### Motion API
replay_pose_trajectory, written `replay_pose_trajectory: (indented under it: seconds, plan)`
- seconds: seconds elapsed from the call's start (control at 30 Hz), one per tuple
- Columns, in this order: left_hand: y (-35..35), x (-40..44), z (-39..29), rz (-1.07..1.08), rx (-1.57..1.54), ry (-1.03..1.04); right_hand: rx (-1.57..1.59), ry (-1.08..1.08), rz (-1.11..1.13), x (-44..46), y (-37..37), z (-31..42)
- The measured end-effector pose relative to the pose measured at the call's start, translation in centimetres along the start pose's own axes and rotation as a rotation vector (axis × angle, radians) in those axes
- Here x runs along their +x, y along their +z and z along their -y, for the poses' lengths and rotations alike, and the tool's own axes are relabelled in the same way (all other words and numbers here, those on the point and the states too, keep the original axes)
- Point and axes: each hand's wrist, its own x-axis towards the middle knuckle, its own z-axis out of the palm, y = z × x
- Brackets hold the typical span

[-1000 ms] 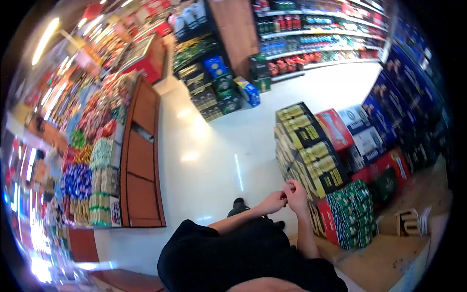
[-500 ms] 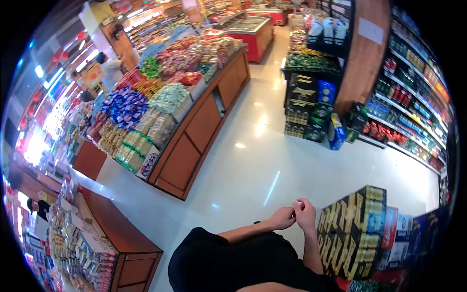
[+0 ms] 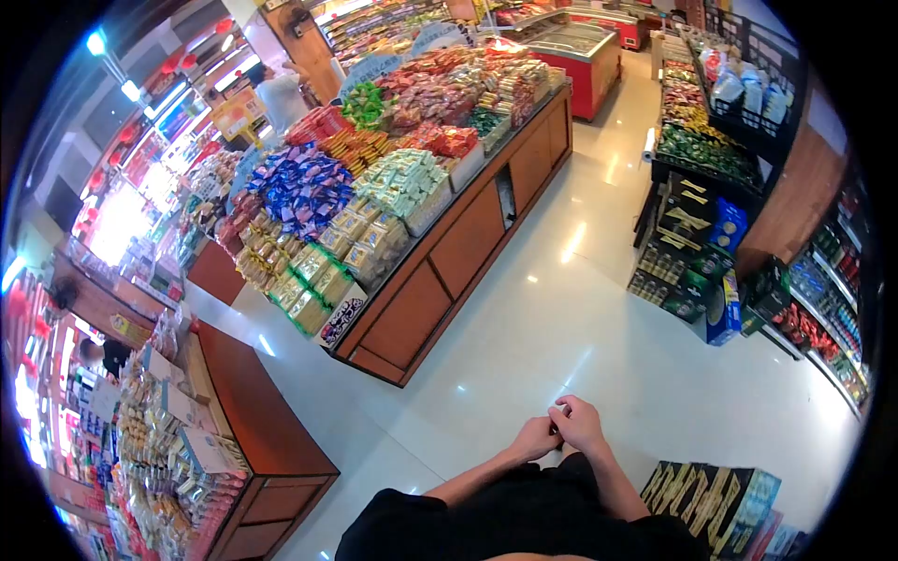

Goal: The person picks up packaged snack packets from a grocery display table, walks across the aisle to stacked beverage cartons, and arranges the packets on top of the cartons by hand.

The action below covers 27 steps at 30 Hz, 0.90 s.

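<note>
My left hand (image 3: 536, 438) and my right hand (image 3: 581, 424) meet in front of my body, fingertips touching. Both have curled, closed fingers. Whatever lies between them, if anything, is hidden or too small to name. Below them is the pale tiled floor (image 3: 505, 411). Nearest to my right arm is a stack of black and gold cartons (image 3: 697, 500) at the lower right.
A wooden display counter (image 3: 402, 313) piled with wrapped sweets (image 3: 299, 190) runs ahead on the left. Another counter (image 3: 253, 402) with packaged goods stands closer. Beer cartons (image 3: 687, 220) and drink shelves (image 3: 828, 309) line the right. Red freezers (image 3: 589, 79) stand far back; a person (image 3: 279, 98) is behind the sweets.
The view has turned left and moved forward, so the counters shift right and the carton stack drops lower. My hands stay together, the right now lying more over the left.
</note>
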Motion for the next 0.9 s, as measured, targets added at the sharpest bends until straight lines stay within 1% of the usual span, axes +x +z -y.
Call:
replay_pose_trajectory:
  seconds: [0.07,0.2,0.3,0.33,0.43,0.53,0.63,0.67,0.77,0.87,0.9]
  plan:
    - [-0.3,2.4,1.7,-0.079,-0.039,-0.032,0.023,0.0,0.079,3.0,0.0,0.3]
    - [-3.1,7.9,0.3,-0.205,-0.017,-0.062,-0.007,-0.077,0.168,10.7,-0.6,0.0]
    - [-6.5,12.5,-3.7,-0.193,0.008,-0.167,-0.003,-0.11,0.198,16.9,-2.3,0.3]
    - [-7.4,14.4,-3.8,-0.178,0.053,-0.133,-0.004,-0.085,0.215,18.9,-3.2,0.8]
    - [-9.4,19.7,-6.1,-0.247,-0.007,-0.047,0.018,-0.124,0.235,24.8,-6.5,1.8]
    - [-11.5,24.8,-8.7,-0.235,0.049,-0.054,0.087,-0.161,0.177,30.3,-8.1,0.6]
    - [-12.6,28.6,-9.7,-0.276,0.04,-0.024,0.078,-0.177,0.158,34.4,-9.3,0.4]
    - [-12.9,29.5,-10.2,-0.269,0.039,-0.055,0.076,-0.162,0.148,35.4,-9.8,0.6]
    - [-14.1,32.3,-11.0,-0.279,-0.035,-0.047,0.149,-0.102,0.169,38.3,-10.4,0.1]
    - [-15.6,35.4,-11.1,-0.214,0.0,-0.129,0.148,-0.075,0.17,41.3,-10.3,-0.7]
    - [-15.9,36.8,-10.5,-0.215,0.011,-0.102,0.147,-0.076,0.163,42.6,-10.2,-0.9]
